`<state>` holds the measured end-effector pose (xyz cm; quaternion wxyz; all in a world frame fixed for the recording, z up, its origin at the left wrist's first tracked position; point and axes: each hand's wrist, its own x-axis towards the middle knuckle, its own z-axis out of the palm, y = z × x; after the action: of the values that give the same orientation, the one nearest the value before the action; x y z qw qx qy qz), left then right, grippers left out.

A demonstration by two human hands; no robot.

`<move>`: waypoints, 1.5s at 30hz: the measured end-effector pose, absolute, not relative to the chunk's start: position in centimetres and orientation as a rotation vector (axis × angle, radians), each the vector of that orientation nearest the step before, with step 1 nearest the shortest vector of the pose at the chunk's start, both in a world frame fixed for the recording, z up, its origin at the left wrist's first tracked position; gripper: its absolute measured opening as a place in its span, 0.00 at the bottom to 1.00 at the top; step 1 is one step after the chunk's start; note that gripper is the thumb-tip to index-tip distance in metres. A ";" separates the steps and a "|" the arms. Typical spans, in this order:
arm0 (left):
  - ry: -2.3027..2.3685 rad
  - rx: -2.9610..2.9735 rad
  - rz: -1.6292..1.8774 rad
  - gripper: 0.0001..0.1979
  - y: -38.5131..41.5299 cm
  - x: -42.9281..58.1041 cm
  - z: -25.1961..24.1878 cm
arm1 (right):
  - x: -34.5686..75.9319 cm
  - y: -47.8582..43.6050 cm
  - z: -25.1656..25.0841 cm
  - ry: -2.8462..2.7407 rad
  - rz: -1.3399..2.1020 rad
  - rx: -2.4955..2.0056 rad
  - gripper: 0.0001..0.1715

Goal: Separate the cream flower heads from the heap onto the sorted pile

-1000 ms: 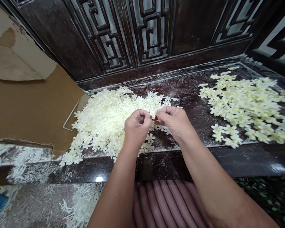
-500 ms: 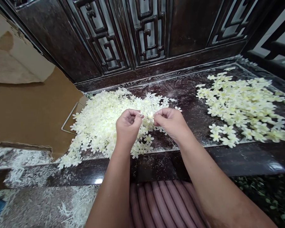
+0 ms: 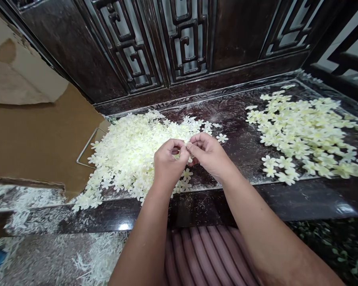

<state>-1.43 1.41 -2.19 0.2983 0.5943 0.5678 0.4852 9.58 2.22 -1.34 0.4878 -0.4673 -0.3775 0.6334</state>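
Observation:
My left hand (image 3: 171, 161) and my right hand (image 3: 208, 155) meet fingertip to fingertip above the near right side of a big heap of artificial white flowers (image 3: 128, 147). Both are closed in a pinch around one small white flower (image 3: 189, 145). Only bits of its petals show; the fingers cover the rest. One loose flower (image 3: 222, 138) lies on the dark wooden bench (image 3: 235, 159), just beyond my right hand.
To the right spreads a second pile of pale yellow-white flowers (image 3: 304, 131). A brown cardboard sheet (image 3: 41, 143) and a bent metal wire handle (image 3: 86, 149) stand left of the heap. White scraps (image 3: 98, 258) litter the floor. Carved dark panels (image 3: 185, 43) rise behind the bench.
My hands, a little apart before with the flower at the right fingertips, have come together. The left hand has moved right and the right hand slightly left.

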 end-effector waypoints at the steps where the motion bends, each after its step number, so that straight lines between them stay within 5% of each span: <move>1: 1.503 1.536 1.292 0.01 1.5 -1.4 -2.3 | 9.5 2.2 -1.5 -0.889 1.561 -1.126 0.06; 15: 1.449 1.318 1.309 0.03 1.8 -1.4 -2.5 | 9.4 2.5 -1.5 -0.615 1.681 -1.130 0.09; 20: 1.433 1.289 1.332 0.02 1.6 -1.1 -2.3 | 9.5 2.4 -1.7 -0.822 1.584 -1.161 0.18; 26: 1.453 1.253 1.345 0.03 2.1 -3.0 -2.0 | 10.2 2.7 -2.1 -0.912 1.466 -1.230 0.12; 31: 1.784 1.138 1.687 0.03 3.3 -6.4 -1.9 | 11.2 2.9 -1.7 -0.848 1.431 -1.330 0.08; 33: 1.855 1.181 1.630 0.12 3.1 -6.0 -1.8 | 11.1 2.8 -1.5 -0.873 1.472 -1.326 0.10; 38: 1.402 1.262 1.151 0.04 1.6 -2.2 -1.4 | 10.5 2.4 -1.3 -0.960 1.539 -1.181 0.13; 45: 1.249 1.064 1.296 0.09 2.4 -2.2 -2.3 | 10.2 2.4 -1.2 -0.946 1.523 -1.250 0.04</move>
<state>-2.23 2.37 -2.32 0.5015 0.4403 0.5168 0.5362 10.18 2.41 -1.22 0.4601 -0.5078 -0.3843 0.6187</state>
